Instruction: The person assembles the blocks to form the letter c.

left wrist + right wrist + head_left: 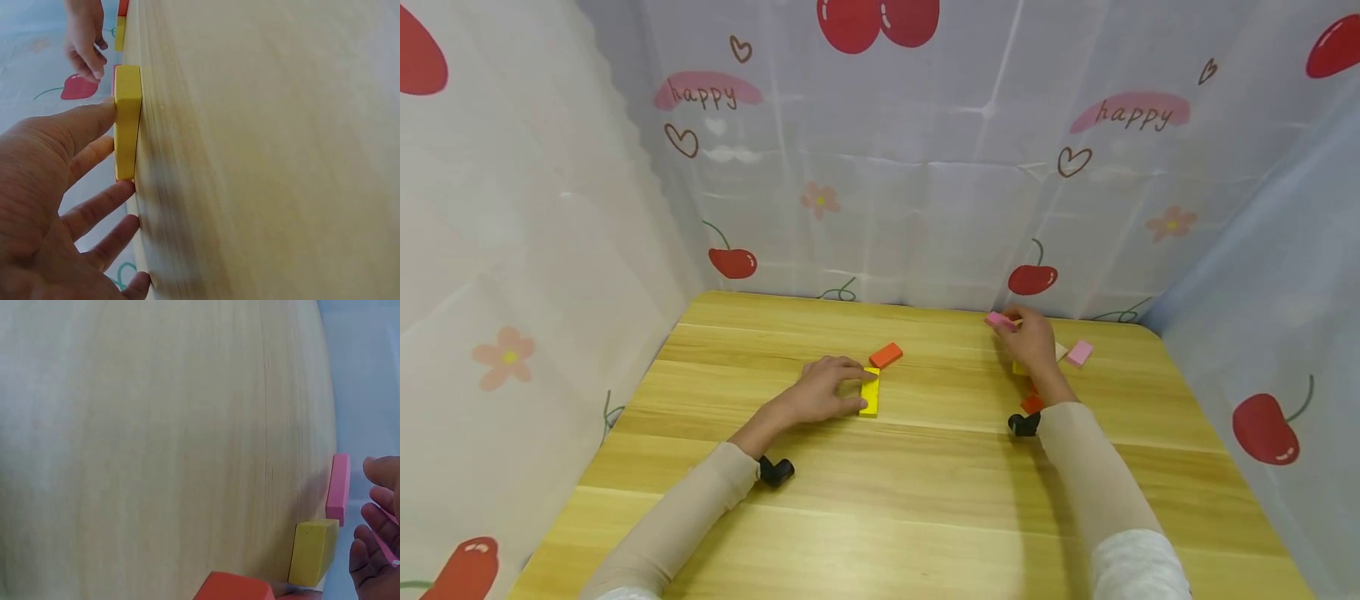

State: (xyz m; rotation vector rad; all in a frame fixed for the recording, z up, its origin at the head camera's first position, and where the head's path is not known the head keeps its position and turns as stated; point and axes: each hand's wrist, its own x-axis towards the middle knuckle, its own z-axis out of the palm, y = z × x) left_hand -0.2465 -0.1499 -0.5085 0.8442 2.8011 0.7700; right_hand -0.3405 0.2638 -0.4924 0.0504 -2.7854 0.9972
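Observation:
In the head view my left hand is at a yellow block lying flat on the wooden table. The left wrist view has the thumb touching the upper edge of this yellow block, with the other fingers extended and spread. An orange block lies just beyond it. Near the table's far edge, my right hand reaches over a pink block. From the right wrist, loosely bent fingers appear above and beside that pink block, nothing visibly gripped.
Under and around the right forearm lie a yellow block, a red-orange block, a pale block and another pink block. A cherry-patterned curtain rises along the back edge of the table and both sides.

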